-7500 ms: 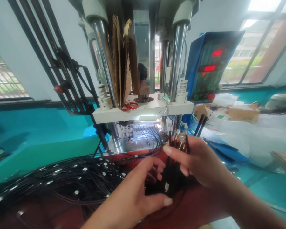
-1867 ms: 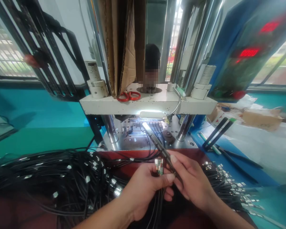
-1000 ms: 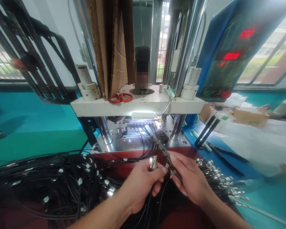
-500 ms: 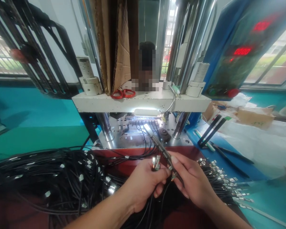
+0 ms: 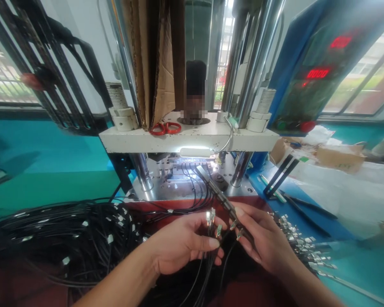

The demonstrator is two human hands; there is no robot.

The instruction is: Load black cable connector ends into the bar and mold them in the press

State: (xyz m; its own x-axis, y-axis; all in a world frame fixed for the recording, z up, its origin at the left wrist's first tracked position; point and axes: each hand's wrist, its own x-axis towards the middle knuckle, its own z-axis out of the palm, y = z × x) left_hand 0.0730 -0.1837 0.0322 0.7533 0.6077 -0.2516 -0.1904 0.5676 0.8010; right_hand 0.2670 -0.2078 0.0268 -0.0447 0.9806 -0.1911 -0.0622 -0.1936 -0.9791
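My left hand [image 5: 187,243] is closed around several thin black cables with small metal connectors [image 5: 208,216] at their tips. One connector [image 5: 219,230] stands out near the thumb tip, a little apart from the others. My right hand [image 5: 264,241] grips a long dark metal bar [image 5: 223,199] with slots along it and a flat bright end pointing toward the press. Two connectors [image 5: 233,225] sit along the bar's near side beside my right fingers, and a cable hangs below them. My left fingertips are close to the bar; whether the cables touch it I cannot tell.
The press's metal bed [image 5: 156,187] holds a fixture with several cables running out under a lit lamp [image 5: 196,152]. Red-handled scissors [image 5: 165,128] lie on the cream plate [image 5: 131,140]. Cable bundles [image 5: 92,238] lie left; connectors [image 5: 302,243] and black tweezers [image 5: 310,207] lie right.
My left hand has drawn slightly left, away from the bar, and its fingers have loosened a little. Two connectors now show more plainly at the bar. The view has shifted slightly.
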